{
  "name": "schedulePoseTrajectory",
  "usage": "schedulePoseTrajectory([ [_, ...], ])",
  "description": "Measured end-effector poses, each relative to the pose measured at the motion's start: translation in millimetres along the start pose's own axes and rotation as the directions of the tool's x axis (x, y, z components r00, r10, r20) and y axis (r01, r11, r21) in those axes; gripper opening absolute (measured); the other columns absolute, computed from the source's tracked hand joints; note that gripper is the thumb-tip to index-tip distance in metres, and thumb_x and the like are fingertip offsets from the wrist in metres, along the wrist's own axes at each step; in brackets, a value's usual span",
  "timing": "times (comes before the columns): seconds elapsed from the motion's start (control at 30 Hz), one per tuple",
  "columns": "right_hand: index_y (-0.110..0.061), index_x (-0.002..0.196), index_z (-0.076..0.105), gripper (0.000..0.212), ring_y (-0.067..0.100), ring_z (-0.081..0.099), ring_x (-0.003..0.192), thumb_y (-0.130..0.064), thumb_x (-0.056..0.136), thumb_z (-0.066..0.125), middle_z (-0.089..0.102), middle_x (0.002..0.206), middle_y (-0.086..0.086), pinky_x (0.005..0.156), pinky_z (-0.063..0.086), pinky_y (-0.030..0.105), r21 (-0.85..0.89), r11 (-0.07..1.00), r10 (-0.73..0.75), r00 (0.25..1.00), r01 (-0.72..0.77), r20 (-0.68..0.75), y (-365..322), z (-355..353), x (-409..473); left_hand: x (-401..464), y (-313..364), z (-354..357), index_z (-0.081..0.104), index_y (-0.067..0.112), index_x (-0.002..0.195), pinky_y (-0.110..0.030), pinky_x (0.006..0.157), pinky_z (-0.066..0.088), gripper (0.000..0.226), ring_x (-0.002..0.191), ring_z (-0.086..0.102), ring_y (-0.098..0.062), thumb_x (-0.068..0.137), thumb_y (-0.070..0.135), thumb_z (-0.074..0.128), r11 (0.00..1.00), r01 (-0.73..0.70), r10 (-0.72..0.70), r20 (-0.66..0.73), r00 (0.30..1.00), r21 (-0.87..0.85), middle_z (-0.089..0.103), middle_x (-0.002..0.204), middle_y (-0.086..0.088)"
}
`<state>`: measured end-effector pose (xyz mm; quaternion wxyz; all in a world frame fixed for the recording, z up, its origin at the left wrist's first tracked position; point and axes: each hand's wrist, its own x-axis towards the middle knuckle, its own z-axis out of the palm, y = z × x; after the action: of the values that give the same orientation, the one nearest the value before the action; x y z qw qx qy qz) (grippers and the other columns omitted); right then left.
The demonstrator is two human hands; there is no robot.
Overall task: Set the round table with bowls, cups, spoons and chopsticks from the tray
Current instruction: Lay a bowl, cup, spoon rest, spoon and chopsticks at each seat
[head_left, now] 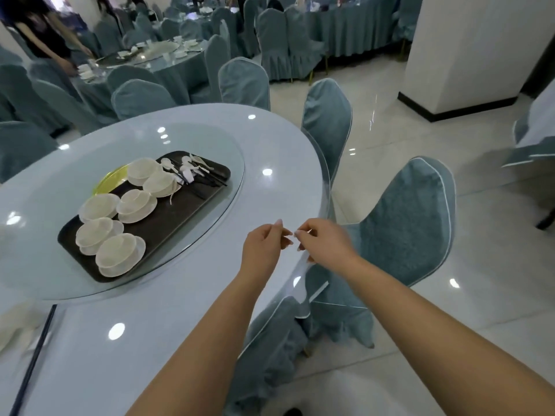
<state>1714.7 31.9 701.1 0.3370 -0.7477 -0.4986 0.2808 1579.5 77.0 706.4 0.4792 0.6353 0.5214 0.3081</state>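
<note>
A dark tray (pixel 168 219) lies on the glass turntable (pixel 237 163) of the round table (pixel 156 331). It carries several white bowls on saucers (pixel 118 253), white spoons (pixel 187 166) and dark chopsticks (pixel 211 179) at its far end. My left hand (pixel 264 244) and my right hand (pixel 326 241) meet over the table's right edge, away from the tray. Both pinch what looks like the clear plastic table cover (pixel 306 267), which drapes down there. No tableware is in either hand.
A pair of dark chopsticks (pixel 33 361) and blurred white dishes (pixel 13 328) lie at the near left edge. Blue-covered chairs (pixel 411 223) ring the table, one right below my hands. A person leans over another set table (pixel 150 55) at the back left.
</note>
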Motion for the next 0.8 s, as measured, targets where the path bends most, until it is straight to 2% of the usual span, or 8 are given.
schedulePoseTrajectory([
  [0.23, -0.032, 0.087, 0.06, 0.012, 0.007, 0.066, 0.056, -0.036, 0.096, 0.054, 0.067, 0.072, -0.016, 0.063, 0.061, 0.028, -0.024, 0.999, 0.025, 0.998, -0.023, 0.062, 8.5, 2.1, 64.9, 64.4, -15.0, 11.3, 0.071, 0.017, 0.088, -0.033, 0.084, 0.054, 0.04, 0.083, 0.067, -0.014, 0.102, 0.038, 0.04, 0.999, 0.038, -0.038, -0.021, 0.999, 0.015, 0.072, 0.082, 0.001],
  [0.5, -0.03, 0.093, 0.06, 0.011, 0.007, 0.066, 0.058, -0.037, 0.097, 0.053, 0.065, 0.076, -0.016, 0.053, 0.051, 0.016, -0.053, 0.998, -0.02, 0.993, 0.026, 0.113, -15.6, 6.9, 136.1, 134.1, -10.0, -3.0, 0.07, 0.018, 0.084, -0.032, 0.084, 0.053, 0.038, 0.082, 0.066, -0.014, 0.101, 0.038, 0.042, 0.998, 0.062, -0.063, -0.077, 0.995, -0.007, 0.071, 0.08, 0.002],
  [0.63, -0.029, 0.088, 0.062, 0.014, 0.006, 0.066, 0.054, -0.035, 0.096, 0.053, 0.067, 0.074, -0.014, 0.055, 0.056, 0.02, -0.041, 0.997, -0.052, 0.983, 0.06, 0.173, -29.7, 17.9, 167.8, 155.6, -13.9, -21.5, 0.071, 0.018, 0.08, -0.033, 0.082, 0.053, 0.037, 0.08, 0.068, -0.014, 0.098, 0.038, 0.046, 0.993, 0.101, -0.11, -0.139, 0.984, -0.065, 0.073, 0.075, 0.001],
  [0.8, -0.023, 0.091, 0.066, 0.016, 0.011, 0.068, 0.056, -0.031, 0.094, 0.053, 0.07, 0.076, -0.009, 0.061, 0.06, 0.027, -0.006, 0.996, -0.078, 0.95, 0.084, 0.303, -41.0, 39.2, 209.6, 175.3, -28.2, -41.2, 0.07, 0.019, 0.077, -0.032, 0.077, 0.051, 0.035, 0.078, 0.067, -0.016, 0.098, 0.035, 0.047, 0.981, 0.176, -0.191, -0.242, 0.951, -0.083, 0.073, 0.073, 0.0],
])
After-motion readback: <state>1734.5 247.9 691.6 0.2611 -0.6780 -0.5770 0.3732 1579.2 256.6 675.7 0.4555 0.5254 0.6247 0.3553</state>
